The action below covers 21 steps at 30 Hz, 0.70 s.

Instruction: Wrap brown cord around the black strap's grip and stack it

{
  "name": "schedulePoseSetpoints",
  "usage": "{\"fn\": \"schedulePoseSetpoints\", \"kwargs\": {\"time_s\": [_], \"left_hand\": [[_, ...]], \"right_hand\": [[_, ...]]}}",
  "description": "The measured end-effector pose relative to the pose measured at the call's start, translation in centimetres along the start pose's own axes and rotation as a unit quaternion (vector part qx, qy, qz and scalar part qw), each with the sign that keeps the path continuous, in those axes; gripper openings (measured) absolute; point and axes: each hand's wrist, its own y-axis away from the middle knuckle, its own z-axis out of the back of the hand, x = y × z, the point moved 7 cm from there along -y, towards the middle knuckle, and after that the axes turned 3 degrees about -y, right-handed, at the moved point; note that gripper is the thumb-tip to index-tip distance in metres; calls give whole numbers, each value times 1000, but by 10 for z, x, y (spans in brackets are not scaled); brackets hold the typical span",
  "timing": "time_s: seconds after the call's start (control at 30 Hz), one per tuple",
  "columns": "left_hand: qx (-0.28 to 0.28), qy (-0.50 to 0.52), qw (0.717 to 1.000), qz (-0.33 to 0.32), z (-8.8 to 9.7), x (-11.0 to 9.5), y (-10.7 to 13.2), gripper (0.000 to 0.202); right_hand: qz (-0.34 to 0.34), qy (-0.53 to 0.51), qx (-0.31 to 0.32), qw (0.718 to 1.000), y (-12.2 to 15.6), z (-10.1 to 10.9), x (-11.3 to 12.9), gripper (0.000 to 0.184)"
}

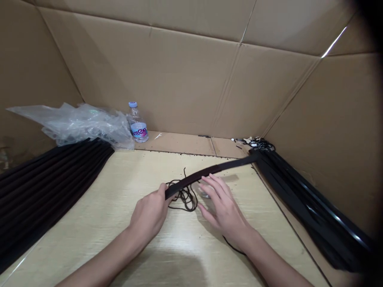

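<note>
A long dark flat strip (197,175) arcs over the table, with one end in my left hand (152,209), whose fingers are closed around it. Its far end reaches to the right, by the pile of black material (299,199). My right hand (223,205) is open just below the strip's middle; its fingers are spread, and I cannot tell whether the fingertips touch the strip. Between my hands a thin black cord (190,199) lies in loose loops. Something small and shiny (205,195) shows partly behind my right fingers. Another bit of cord (233,246) trails by my right wrist.
Tall cardboard walls (179,79) enclose the pale table (125,243). Many dark strips (60,183) lie side by side at the left. Crumpled clear plastic bags (86,123) and a water bottle (138,123) stand at the back; scraps and tangled cords (259,143) lie back right.
</note>
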Motion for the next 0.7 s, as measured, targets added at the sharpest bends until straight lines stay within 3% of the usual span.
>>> {"fn": "schedulePoseSetpoints", "kwargs": {"time_s": [0.1,0.23,0.4,0.53,0.63,0.7], "left_hand": [[-18,70,997,18,1,11,-5,30],[-36,175,984,17,6,21,-14,34],[-59,295,953,30,8,30,-24,37],[-74,368,926,22,8,32,-24,32],[-63,408,911,1,9,31,-16,30],[-29,478,877,-19,9,29,-5,31]], "right_hand": [[-16,10,17,1000,1,-1,-3,46],[-88,-28,63,994,4,-6,-15,47],[-125,-65,96,985,9,-15,-28,46],[-137,-81,91,983,14,-20,-38,34],[-145,-90,79,982,18,-24,-47,30],[-153,-95,68,981,19,-26,-54,29]]}}
